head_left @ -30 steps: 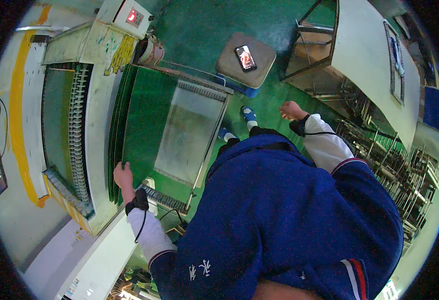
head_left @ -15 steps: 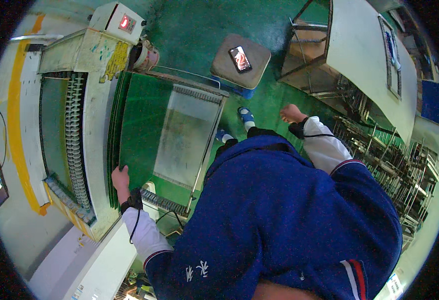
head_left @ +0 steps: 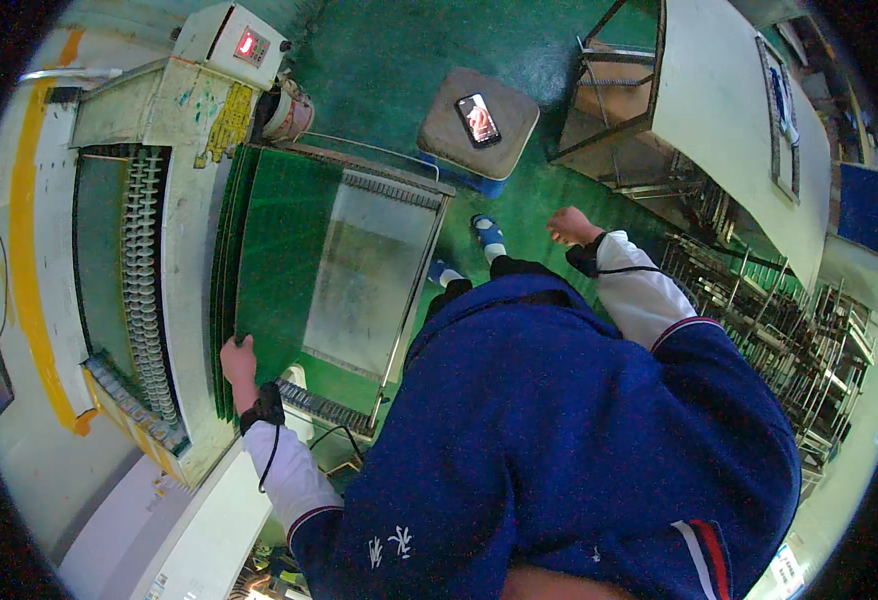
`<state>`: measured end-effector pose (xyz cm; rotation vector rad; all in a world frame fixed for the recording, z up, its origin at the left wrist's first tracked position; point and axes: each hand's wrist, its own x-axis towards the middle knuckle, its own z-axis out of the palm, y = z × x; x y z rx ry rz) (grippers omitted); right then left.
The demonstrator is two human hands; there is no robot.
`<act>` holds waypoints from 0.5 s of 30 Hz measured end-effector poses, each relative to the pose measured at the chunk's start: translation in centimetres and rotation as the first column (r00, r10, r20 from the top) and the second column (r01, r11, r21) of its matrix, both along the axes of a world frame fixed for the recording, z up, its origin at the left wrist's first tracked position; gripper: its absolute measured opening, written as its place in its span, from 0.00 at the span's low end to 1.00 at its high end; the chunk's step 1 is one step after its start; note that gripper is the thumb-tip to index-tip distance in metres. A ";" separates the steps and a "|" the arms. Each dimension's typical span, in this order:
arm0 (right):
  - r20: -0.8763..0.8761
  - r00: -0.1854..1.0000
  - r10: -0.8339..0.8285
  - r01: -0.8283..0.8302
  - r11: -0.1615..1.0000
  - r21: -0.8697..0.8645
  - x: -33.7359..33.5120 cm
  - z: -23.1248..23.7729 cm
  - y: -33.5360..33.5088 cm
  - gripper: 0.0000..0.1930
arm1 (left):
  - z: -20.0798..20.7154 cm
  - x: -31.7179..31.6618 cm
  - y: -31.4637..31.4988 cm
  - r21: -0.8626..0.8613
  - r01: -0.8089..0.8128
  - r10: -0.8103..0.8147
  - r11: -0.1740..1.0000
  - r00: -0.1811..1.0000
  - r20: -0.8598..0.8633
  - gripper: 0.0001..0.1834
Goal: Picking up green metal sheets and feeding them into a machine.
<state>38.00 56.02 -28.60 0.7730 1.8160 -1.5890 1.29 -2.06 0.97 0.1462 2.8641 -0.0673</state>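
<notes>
My left hand (head_left: 239, 364) is closed at the upper edge of a green board (head_left: 284, 225), with the fingers curled over and a small dark patch at the thumb tip. This board stands with several others like it, tightly side by side along the left of a metal rack cart (head_left: 414, 270). A pale translucent panel (head_left: 364, 280) shows inside the cart, to the right of the boards. My right hand (head_left: 572, 227) hangs over the green floor in a loose fist, away from any object, and nothing shows in it.
Left of the cart stands a machine with a roller conveyor (head_left: 142, 280) and a control box (head_left: 249, 46). A phone (head_left: 477, 120) lies on a padded stool (head_left: 439, 135) ahead. A bucket (head_left: 289, 112) is beside the machine. Metal racks (head_left: 759, 310) and a large pale panel (head_left: 729, 110) fill the right.
My right hand has shifted slightly left. My left hand stays at the board's edge, a little lower in the picture. The whole view has drifted slightly left.
</notes>
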 end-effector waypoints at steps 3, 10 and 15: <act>0.099 0.988 -0.116 0.120 0.992 -0.034 -0.8 2.2 -0.6 0.06 | -0.4 -0.2 -0.5 0.012 0.000 0.000 1.000 1.000 0.000 0.19; 0.122 0.961 -0.247 0.249 0.969 0.002 -2.0 4.6 -1.8 0.07 | -0.8 -0.3 -1.5 0.008 -0.002 0.002 1.000 1.000 -0.020 0.21; -0.208 0.978 0.016 0.002 0.996 0.085 0.8 -2.0 0.0 0.11 | -0.4 -0.5 -0.3 0.027 -0.003 0.003 1.000 1.000 -0.002 0.20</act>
